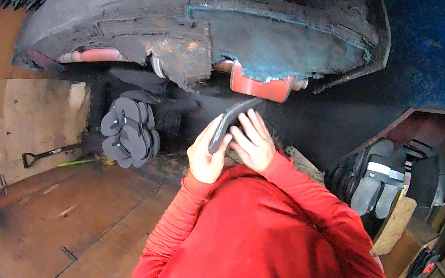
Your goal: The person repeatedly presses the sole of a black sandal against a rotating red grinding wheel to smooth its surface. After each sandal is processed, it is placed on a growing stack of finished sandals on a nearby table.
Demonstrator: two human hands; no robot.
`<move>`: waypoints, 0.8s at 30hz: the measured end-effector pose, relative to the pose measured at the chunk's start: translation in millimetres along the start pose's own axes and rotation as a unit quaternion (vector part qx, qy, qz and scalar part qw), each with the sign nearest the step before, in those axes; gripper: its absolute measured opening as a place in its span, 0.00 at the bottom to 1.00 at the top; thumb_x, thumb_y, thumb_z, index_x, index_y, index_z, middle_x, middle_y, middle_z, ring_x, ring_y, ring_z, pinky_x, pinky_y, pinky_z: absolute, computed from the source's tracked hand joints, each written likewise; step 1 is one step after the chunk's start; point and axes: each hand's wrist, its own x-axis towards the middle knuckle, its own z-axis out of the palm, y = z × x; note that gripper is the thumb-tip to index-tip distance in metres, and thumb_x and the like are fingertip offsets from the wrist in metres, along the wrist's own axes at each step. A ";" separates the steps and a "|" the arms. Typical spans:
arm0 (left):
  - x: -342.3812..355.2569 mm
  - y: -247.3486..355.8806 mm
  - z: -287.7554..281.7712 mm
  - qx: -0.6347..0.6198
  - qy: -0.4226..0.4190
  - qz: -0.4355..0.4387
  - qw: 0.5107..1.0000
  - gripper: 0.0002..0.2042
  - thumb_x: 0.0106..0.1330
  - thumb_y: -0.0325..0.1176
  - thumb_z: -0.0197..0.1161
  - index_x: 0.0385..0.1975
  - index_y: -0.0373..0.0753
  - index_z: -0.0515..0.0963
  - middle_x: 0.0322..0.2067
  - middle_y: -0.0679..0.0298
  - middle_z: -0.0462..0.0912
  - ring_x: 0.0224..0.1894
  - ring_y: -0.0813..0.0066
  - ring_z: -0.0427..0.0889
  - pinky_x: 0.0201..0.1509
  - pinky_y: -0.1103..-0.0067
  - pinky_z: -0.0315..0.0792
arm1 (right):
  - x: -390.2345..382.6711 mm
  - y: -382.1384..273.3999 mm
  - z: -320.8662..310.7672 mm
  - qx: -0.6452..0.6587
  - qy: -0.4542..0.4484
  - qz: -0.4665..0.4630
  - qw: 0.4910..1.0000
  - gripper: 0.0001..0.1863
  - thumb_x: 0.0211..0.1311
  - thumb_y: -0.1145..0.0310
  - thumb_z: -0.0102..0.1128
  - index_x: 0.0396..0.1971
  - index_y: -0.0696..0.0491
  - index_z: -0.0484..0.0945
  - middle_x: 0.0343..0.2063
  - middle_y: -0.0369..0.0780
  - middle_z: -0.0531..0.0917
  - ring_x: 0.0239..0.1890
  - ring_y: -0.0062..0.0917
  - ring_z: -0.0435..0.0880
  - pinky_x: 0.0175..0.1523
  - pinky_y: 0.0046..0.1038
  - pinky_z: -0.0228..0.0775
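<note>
Nearest the camera, filling the lower middle of the frame, is the person's red long-sleeved top point(275, 249), with both sleeves rising toward the centre. At the centre the left hand point(206, 156) has its grip closed around a flat black rubber sole point(232, 119), thumb on one face and fingers behind, holding it on edge and tilted so its upper end points toward the upper right. The right hand point(253, 143) lies just beside it with fingers spread and fingertips touching the sole's near face; its grip is loose, pressing rather than clamping.

Below and to the left of the hands spreads a brown wooden floor point(69, 214). On it, at the left, a black-handled tool point(46, 155) lies beside a thin green stick point(76, 163). A pale board point(38, 113) leans at the left edge.

Left of centre, a bunch of black flip-flops point(129, 134) hangs in a cluster. At the right, more dark sandals point(376, 178), some with a pale strap, stand in a wooden shelf point(398, 226).

Just above the sole's upper end sits a red block point(258, 87), close to touching it. Farthest, across the top of the frame, a large worn grey-black mass of rubber point(137, 19) with a teal-edged patch point(281, 47) arches overhead, and a blue surface point(444, 62) fills the upper right.
</note>
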 end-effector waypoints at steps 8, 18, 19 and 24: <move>-6.1 21.8 -38.8 0.085 -0.028 0.104 0.991 0.21 0.64 0.24 0.66 0.58 0.31 0.75 0.55 0.47 0.80 0.57 0.53 0.80 0.63 0.67 0.72 | 19.4 34.5 10.8 0.753 0.038 0.391 0.528 0.38 0.71 0.70 0.56 0.73 0.34 0.46 0.60 0.45 0.73 0.49 0.34 0.81 0.52 0.41 0.79; 49.2 67.9 -9.9 0.128 -0.097 0.022 0.987 0.20 0.66 0.28 0.64 0.56 0.30 0.73 0.42 0.44 0.84 0.44 0.51 0.87 0.47 0.70 0.81 | 21.8 67.0 6.3 0.742 0.003 0.504 0.442 0.33 0.68 0.65 0.62 0.68 0.40 0.55 0.55 0.40 0.78 0.46 0.37 0.87 0.42 0.45 0.86; 52.6 69.9 -5.8 0.128 -0.119 -0.010 0.985 0.19 0.66 0.28 0.64 0.56 0.30 0.74 0.41 0.44 0.85 0.43 0.51 0.88 0.45 0.69 0.81 | 20.8 65.1 0.4 0.754 0.006 0.485 0.442 0.33 0.68 0.65 0.62 0.67 0.40 0.55 0.55 0.40 0.78 0.46 0.37 0.87 0.42 0.45 0.86; 46.2 77.9 -8.7 0.113 -0.046 0.045 0.992 0.16 0.67 0.28 0.62 0.52 0.27 0.76 0.39 0.43 0.85 0.41 0.52 0.88 0.44 0.70 0.81 | 27.7 52.8 -18.8 0.735 -0.004 0.495 0.464 0.33 0.67 0.62 0.64 0.65 0.42 0.54 0.55 0.42 0.78 0.46 0.39 0.86 0.41 0.46 0.85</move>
